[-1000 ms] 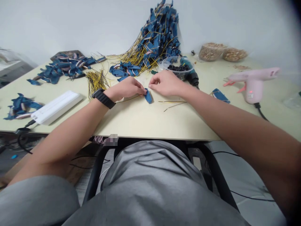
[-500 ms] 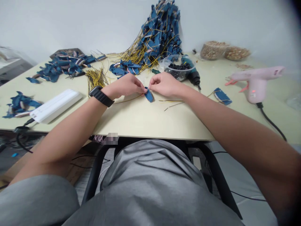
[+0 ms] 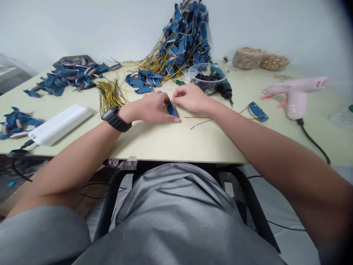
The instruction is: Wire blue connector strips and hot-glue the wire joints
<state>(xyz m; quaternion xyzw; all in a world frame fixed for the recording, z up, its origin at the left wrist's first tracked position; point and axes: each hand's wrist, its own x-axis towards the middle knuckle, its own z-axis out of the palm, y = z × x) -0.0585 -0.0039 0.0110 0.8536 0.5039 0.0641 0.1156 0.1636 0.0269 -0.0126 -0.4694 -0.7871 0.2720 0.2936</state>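
Note:
A small blue leaf-shaped piece (image 3: 171, 109) lies on the table between my hands. My left hand (image 3: 153, 106) curls round it, with the thumb stretched along its near end and the fingers at its far side. A black watch sits on that wrist. My right hand (image 3: 190, 98) is closed in a pinch at the piece's far right edge; whatever is between those fingertips is too small to make out. Just right of the piece, loose ends of thin wire (image 3: 200, 123) lie under my right forearm, near another blue piece (image 3: 258, 112) with wires attached.
Behind my hands rises a heap of blue pieces (image 3: 184, 36) with yellow and black wires (image 3: 110, 96). A clear tub (image 3: 206, 86) of black parts stands beside a drill-like tool (image 3: 226, 90). A pink glue gun (image 3: 298, 95) is at right, a white power strip (image 3: 60, 123) at left.
My left hand has come down over the blue piece, its thumb moving from the far end to the near end. My right hand stays pinched close by. The view has shifted slightly.

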